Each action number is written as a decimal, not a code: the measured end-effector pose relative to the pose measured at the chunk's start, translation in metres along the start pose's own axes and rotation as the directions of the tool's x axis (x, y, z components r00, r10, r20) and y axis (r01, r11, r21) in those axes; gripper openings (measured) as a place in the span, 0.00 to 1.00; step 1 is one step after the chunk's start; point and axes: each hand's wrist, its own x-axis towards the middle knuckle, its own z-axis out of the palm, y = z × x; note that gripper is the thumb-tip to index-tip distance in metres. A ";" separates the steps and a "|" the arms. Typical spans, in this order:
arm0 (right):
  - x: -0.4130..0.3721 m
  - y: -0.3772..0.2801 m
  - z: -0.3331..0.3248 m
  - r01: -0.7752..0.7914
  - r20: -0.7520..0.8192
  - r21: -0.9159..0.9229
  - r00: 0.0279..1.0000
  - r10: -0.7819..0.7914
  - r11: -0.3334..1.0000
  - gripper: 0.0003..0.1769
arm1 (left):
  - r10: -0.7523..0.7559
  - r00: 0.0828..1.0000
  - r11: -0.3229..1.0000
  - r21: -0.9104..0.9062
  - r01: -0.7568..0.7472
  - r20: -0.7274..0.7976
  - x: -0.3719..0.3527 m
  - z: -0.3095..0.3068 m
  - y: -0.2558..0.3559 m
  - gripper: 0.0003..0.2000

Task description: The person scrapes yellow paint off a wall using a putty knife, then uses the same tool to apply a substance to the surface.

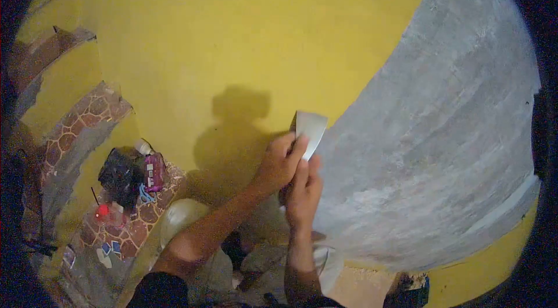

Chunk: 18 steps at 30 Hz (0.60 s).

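A wide metal putty knife (314, 126) is held up in front of the yellow wall, its blade pointing upward. My left hand (280, 163) is closed around the lower part of it, with fingers against the base of the blade. Just below and to the right, my right hand (304, 192) is closed too, its fingertips touching the blade's lower edge. The two hands overlap, and the handle is hidden behind the fingers.
Yellow wall (192, 35) lies ahead, with a grey plastered area (430, 128) on the right. Steps run down the left. On a stone-patterned step are a black plastic bag (120, 177), a purple packet (154, 171) and a red object (103, 210). A dark container (408, 290) stands low right.
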 end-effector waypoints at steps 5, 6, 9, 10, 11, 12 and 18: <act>-0.021 0.039 0.015 -0.018 -0.033 0.045 0.999 0.019 0.999 0.21 | -0.338 0.926 0.806 -0.457 0.377 0.168 -0.012 -0.003 0.003 0.21; -0.025 0.041 0.016 -0.028 -0.038 0.052 0.999 0.030 0.998 0.21 | -0.359 0.910 0.780 -0.467 0.415 0.209 -0.013 -0.003 0.005 0.21; -0.023 0.041 0.030 0.007 -0.093 0.079 0.996 0.000 0.997 0.22 | -0.427 0.878 0.779 -0.404 0.479 0.218 -0.010 -0.007 0.010 0.22; -0.025 0.041 0.033 0.011 -0.144 0.096 0.990 0.003 0.995 0.22 | -0.431 0.875 0.780 -0.398 0.483 0.219 -0.011 -0.007 0.011 0.22; -0.026 0.041 0.034 0.014 -0.195 0.112 0.981 0.008 0.994 0.22 | -0.428 0.880 0.773 -0.420 0.475 0.206 -0.011 -0.004 0.011 0.23; -0.027 0.035 0.034 0.008 -0.197 0.113 0.980 0.015 0.994 0.22 | -0.424 0.885 0.766 -0.445 0.464 0.193 -0.010 -0.005 0.015 0.23; -0.020 0.039 0.033 -0.032 -0.198 0.085 0.979 0.048 0.996 0.21 | -0.326 0.910 0.850 -0.341 0.400 0.256 0.001 -0.013 0.008 0.24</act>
